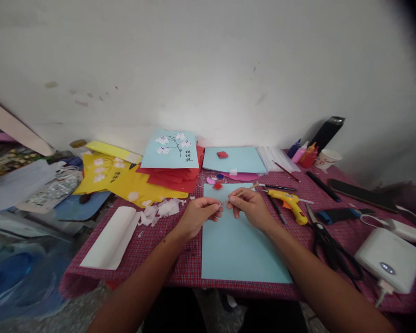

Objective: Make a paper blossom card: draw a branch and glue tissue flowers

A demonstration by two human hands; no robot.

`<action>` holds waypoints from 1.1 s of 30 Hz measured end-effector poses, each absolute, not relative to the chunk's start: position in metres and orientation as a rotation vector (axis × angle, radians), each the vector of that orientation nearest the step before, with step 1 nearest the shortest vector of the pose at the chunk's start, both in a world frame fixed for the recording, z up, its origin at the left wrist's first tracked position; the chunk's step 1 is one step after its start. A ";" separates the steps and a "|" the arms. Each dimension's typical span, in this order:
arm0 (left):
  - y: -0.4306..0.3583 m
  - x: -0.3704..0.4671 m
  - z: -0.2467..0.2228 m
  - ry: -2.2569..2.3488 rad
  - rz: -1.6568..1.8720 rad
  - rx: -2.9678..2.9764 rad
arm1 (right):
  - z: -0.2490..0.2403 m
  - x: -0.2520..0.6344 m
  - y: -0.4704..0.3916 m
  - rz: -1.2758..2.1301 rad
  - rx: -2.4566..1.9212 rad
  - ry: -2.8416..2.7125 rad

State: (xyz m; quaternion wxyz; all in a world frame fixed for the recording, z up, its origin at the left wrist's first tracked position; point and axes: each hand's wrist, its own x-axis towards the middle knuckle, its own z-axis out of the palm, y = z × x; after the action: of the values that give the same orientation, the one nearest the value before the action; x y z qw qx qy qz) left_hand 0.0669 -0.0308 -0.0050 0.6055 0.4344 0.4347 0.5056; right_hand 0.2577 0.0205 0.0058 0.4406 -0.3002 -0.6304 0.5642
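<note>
Over a light blue sheet (242, 254), both of my hands meet near its upper part. My right hand (251, 208) pinches a thin wooden stick (253, 187), which slants down toward the left. My left hand (201, 215) is closed at the fingertips on something small and pale at the stick's lower end, too small to name. Just beyond the hands sit a small red paint pot (217, 186) and a dark blue one (220, 176). Torn white paper scraps (168, 207) lie left of my left hand.
A folded white sheet (111, 238) is at the left. Flower pictures on blue (169, 149) and yellow paper (93, 178) lie behind. To the right are a yellow glue gun (287, 200), black scissors (329, 245), a white box (390, 259), a paper cup (327, 158) and a black flask (327, 134).
</note>
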 end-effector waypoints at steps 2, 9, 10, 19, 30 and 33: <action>-0.032 0.068 -0.004 1.019 1.162 1.015 | 0.006 0.256 0.020 1.370 -0.786 -1.592; -0.042 0.070 0.000 1.100 1.167 1.071 | 0.003 0.254 0.018 1.401 -0.786 -1.626; -0.043 0.068 0.001 1.120 1.158 1.086 | 0.003 0.255 0.018 1.403 -0.778 -1.606; -0.032 -0.001 0.016 1.595 1.195 1.567 | 0.005 0.263 0.028 1.380 -0.752 -1.421; -0.052 -0.051 0.015 1.980 1.095 1.825 | 0.002 0.263 0.030 1.337 -0.775 -1.470; -0.065 -0.071 0.016 2.083 1.009 1.793 | 0.001 0.263 0.029 1.347 -0.775 -1.471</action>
State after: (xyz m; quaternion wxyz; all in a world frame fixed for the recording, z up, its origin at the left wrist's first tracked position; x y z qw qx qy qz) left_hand -0.0713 -0.0645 0.0162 0.1066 0.6089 0.7074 0.3428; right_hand 0.2629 0.0290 0.0015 0.4805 -0.3176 -0.6029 0.5521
